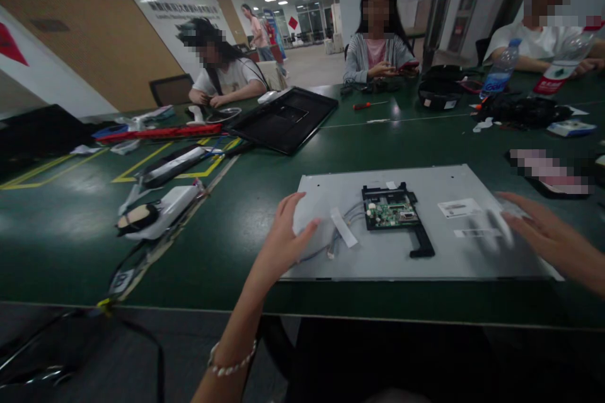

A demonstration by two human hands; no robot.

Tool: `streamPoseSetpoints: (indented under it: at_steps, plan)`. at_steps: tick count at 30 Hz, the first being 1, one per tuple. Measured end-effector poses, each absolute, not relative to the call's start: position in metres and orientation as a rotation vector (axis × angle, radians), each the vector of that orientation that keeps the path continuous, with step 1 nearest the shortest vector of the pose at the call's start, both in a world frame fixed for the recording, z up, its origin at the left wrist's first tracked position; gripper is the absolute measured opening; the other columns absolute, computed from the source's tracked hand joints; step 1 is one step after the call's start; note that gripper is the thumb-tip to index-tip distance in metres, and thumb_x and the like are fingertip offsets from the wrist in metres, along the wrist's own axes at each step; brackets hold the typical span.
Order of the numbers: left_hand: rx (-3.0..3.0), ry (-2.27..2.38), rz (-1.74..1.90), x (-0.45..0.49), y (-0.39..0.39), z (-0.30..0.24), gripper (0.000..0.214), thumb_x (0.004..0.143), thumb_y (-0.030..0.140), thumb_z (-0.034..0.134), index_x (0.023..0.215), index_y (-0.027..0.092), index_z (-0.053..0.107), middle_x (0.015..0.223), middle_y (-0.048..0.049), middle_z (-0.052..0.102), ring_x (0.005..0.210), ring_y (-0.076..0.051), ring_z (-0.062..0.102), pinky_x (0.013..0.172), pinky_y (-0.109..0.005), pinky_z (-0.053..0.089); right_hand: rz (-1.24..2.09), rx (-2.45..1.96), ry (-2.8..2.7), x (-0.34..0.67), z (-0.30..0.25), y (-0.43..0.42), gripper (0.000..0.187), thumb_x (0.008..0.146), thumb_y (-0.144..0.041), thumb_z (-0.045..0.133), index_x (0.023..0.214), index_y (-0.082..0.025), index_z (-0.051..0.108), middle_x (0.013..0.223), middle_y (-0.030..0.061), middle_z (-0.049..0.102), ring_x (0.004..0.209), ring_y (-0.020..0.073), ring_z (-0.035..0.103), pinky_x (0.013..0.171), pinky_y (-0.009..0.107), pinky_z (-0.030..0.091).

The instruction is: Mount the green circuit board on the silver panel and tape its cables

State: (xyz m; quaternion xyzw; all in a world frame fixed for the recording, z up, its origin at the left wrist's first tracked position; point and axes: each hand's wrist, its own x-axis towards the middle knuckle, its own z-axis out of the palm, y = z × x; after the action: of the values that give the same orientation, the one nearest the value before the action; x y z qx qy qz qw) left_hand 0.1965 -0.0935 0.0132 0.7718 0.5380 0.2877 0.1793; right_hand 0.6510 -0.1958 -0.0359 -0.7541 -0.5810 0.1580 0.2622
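Note:
A flat grey metal panel (454,252) lies on the green table in front of me. A green circuit board (391,213) in a black bracket sits near its middle, with thin wires (347,214) and a strip of white tape running left from it. My left hand (283,239) rests over the panel's left edge with its fingers spread and holds nothing. My right hand (543,233) hovers over the panel's right end, fingers stretched out and blurred by motion, near two white labels (458,208).
A black monitor back cover (283,119) lies further back, a red-handled screwdriver (362,106) beyond it. White and black parts (155,214) and cables sit at left. Water bottles (501,69) stand at back right. Three people sit round the table; a fourth walks far off.

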Motion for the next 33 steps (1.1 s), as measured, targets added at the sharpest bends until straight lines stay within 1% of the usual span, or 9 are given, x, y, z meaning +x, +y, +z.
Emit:
streamPoseSetpoints:
  at_steps: [2,6,12,15,18,21,26,29,33]
  plan:
    - [2.044,1.581,0.817,0.182,-0.09,0.009,0.056,0.091,0.042,0.052,0.141,0.02,0.042,0.146,-0.0164,0.044,0.134,-0.029,0.047,0.106,-0.046,0.045,0.471,-2.067,-1.535,0.667,-0.045,-0.195,0.068,0.096,-0.059,0.036,0.147,-0.016,0.043,0.151,0.0222,0.043,0.137,0.0398,0.042,0.105,0.053,0.045]
    - [1.839,1.576,0.835,0.166,-0.091,-0.001,0.054,0.092,0.041,0.05,0.143,0.024,0.043,0.149,-0.0147,0.046,0.133,-0.028,0.051,0.102,-0.044,0.049,0.557,-2.057,-1.456,0.672,-0.053,-0.196,0.066,0.094,-0.059,0.04,0.149,-0.022,0.042,0.152,0.0181,0.045,0.135,0.0388,0.046,0.106,0.054,0.044]
    - [1.727,1.577,0.935,0.159,-0.1,-0.004,0.05,0.094,0.038,0.05,0.143,0.029,0.046,0.145,-0.013,0.052,0.129,-0.027,0.055,0.102,-0.043,0.05,0.642,-1.977,-1.451,0.661,-0.047,-0.199,0.061,0.094,-0.053,0.044,0.149,-0.026,0.042,0.152,0.0152,0.046,0.135,0.0368,0.046,0.104,0.046,0.047]
    - [1.783,1.629,1.001,0.157,-0.099,-0.007,0.054,0.095,0.038,0.049,0.147,0.028,0.04,0.151,-0.0126,0.045,0.136,-0.027,0.047,0.109,-0.046,0.042,0.646,-1.983,-1.48,0.655,-0.048,-0.198,0.06,0.095,-0.054,0.043,0.148,-0.027,0.042,0.151,0.015,0.046,0.134,0.0363,0.047,0.105,0.048,0.045]
    - [1.933,1.749,1.052,0.157,-0.099,-0.012,0.059,0.093,0.04,0.05,0.148,0.024,0.036,0.156,-0.0137,0.034,0.146,-0.028,0.03,0.118,-0.051,0.028,0.491,-1.972,-1.624,0.644,-0.053,-0.198,0.061,0.094,-0.055,0.045,0.147,-0.023,0.044,0.149,0.0176,0.048,0.132,0.0395,0.049,0.106,0.057,0.043]
    - [2.053,1.86,1.066,0.162,-0.103,-0.014,0.061,0.092,0.042,0.051,0.147,0.02,0.036,0.159,-0.0171,0.026,0.149,-0.03,0.022,0.12,-0.053,0.02,0.337,-1.841,-1.938,0.629,-0.057,-0.199,0.061,0.093,-0.054,0.048,0.146,-0.022,0.046,0.152,0.0163,0.044,0.138,0.0386,0.041,0.11,0.062,0.036]
    - [2.122,2.014,1.069,0.166,-0.108,-0.015,0.059,0.093,0.041,0.051,0.146,0.019,0.037,0.157,-0.0202,0.029,0.148,-0.034,0.022,0.118,-0.057,0.022,0.307,-1.648,-2.347,0.604,-0.056,-0.198,0.061,0.095,-0.051,0.051,0.151,-0.032,0.039,0.164,0.0066,0.023,0.143,0.0343,0.034,0.111,0.059,0.036]
    - [2.093,2.081,1.059,0.164,-0.109,-0.016,0.058,0.094,0.041,0.05,0.146,0.018,0.037,0.157,-0.021,0.028,0.148,-0.036,0.021,0.117,-0.059,0.021,0.182,-1.57,-2.42,0.586,-0.053,-0.191,0.061,0.097,-0.047,0.048,0.154,-0.032,0.033,0.164,0.0059,0.022,0.146,0.0334,0.028,0.114,0.06,0.029]
    - [2.07,2.108,1.162,0.162,-0.11,-0.015,0.057,0.094,0.041,0.051,0.145,0.022,0.037,0.158,-0.0176,0.026,0.149,-0.035,0.018,0.118,-0.057,0.019,0.11,-1.457,-2.537,0.56,-0.047,-0.178,0.062,0.099,-0.047,0.045,0.156,-0.033,0.026,0.163,0.0039,0.024,0.148,0.031,0.022,0.117,0.062,0.021]
